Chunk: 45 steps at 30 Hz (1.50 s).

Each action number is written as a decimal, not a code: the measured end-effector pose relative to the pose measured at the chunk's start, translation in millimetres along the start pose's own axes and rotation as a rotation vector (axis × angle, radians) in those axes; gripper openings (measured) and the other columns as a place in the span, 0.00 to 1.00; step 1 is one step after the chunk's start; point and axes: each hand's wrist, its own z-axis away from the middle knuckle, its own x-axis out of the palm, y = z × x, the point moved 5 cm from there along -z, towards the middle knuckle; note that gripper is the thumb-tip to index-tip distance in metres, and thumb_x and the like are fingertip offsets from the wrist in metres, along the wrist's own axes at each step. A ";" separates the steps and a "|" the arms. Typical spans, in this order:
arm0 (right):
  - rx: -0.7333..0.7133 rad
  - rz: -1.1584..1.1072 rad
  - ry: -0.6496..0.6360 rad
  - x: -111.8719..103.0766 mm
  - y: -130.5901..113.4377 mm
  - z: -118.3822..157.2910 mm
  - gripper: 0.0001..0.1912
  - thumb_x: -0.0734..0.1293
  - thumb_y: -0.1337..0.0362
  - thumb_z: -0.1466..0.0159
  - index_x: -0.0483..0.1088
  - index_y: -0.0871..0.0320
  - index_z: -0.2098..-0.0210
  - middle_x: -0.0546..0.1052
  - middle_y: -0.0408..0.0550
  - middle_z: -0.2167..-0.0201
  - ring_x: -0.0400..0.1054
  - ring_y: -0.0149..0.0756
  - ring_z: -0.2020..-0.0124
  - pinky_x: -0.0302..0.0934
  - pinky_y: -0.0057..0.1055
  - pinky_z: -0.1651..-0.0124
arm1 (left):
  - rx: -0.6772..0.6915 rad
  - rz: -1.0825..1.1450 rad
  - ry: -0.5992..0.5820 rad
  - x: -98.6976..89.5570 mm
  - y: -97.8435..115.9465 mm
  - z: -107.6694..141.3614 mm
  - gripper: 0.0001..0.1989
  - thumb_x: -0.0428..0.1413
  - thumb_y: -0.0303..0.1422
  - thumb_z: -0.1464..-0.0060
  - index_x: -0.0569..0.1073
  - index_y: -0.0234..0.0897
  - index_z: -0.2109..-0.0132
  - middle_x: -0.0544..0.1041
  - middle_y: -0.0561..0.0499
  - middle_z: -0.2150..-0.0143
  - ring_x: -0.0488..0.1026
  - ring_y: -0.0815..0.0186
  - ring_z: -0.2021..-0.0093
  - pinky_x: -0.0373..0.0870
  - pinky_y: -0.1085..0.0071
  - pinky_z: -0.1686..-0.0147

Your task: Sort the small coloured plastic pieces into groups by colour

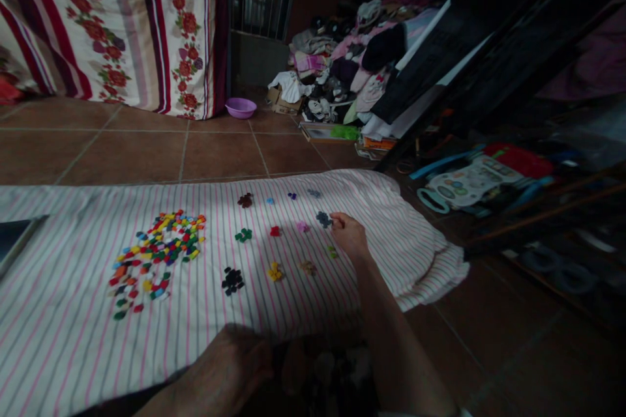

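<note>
My right hand [348, 233] reaches over the striped cloth [303, 306], its fingertips pinched together at the edge of a dark grey cluster of small pieces [323, 219]. Whatever sits between those fingertips is hidden. Closer to me, my left hand [235, 358] is curled at the cloth's near edge, in shadow, and its palm is out of sight. Small piles sorted by colour lie between the hands: black [233, 281], yellow [274, 272], tan [308, 267], green [243, 234], red [275, 231], pink [302, 227] and lime [332, 251]. On the left spreads a mixed multicoloured heap [171, 241].
Along the far edge are brown [245, 200], light blue [270, 201], purple [292, 196] and pale grey [314, 193] pieces. A dark framed panel [17, 241] lies at left. Beyond are a purple basin [240, 108], a clothes heap [352, 58] and a rack [513, 215].
</note>
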 end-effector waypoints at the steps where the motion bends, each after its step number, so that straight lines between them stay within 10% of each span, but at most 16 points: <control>1: 0.000 -0.003 -0.007 0.6 -0.4 0.1 0.18 0.58 0.71 0.40 0.77 0.57 0.58 0.80 0.52 0.58 0.74 0.39 0.56 0.64 0.35 0.48 | 0.000 0.002 0.003 -0.2 0.0 -0.2 0.12 0.44 0.31 0.36 0.67 0.39 0.67 0.74 0.55 0.75 0.69 0.71 0.76 0.61 0.75 0.76; 17: 0.074 0.000 -0.036 -2.7 -4.0 1.1 0.18 0.58 0.71 0.40 0.76 0.59 0.57 0.80 0.52 0.61 0.73 0.38 0.59 0.63 0.31 0.53 | -0.058 0.044 -0.059 1.1 -3.8 0.6 0.10 0.47 0.30 0.38 0.69 0.38 0.67 0.75 0.54 0.73 0.68 0.72 0.76 0.58 0.77 0.77; 24: -0.059 0.046 0.188 -10.2 -27.2 2.0 0.18 0.58 0.64 0.39 0.76 0.59 0.57 0.77 0.54 0.63 0.69 0.41 0.62 0.61 0.35 0.56 | -0.004 0.090 0.015 -1.3 -0.3 0.9 0.13 0.47 0.34 0.36 0.69 0.37 0.68 0.73 0.54 0.76 0.67 0.74 0.78 0.58 0.79 0.79; 38: -0.584 -0.259 0.192 46.4 -175.5 45.7 0.16 0.57 0.67 0.36 0.75 0.58 0.58 0.77 0.53 0.63 0.71 0.40 0.60 0.65 0.35 0.54 | -0.087 -0.068 -0.134 -15.4 -5.1 11.5 0.12 0.46 0.34 0.35 0.69 0.36 0.65 0.74 0.57 0.75 0.64 0.74 0.79 0.55 0.75 0.79; 45: -0.867 -0.391 -0.009 83.8 -262.3 99.2 0.15 0.59 0.69 0.34 0.76 0.56 0.56 0.77 0.51 0.61 0.70 0.39 0.58 0.65 0.35 0.52 | -0.020 -0.180 0.047 -51.2 -5.9 22.0 0.19 0.45 0.44 0.35 0.69 0.38 0.68 0.69 0.57 0.80 0.63 0.72 0.80 0.51 0.70 0.78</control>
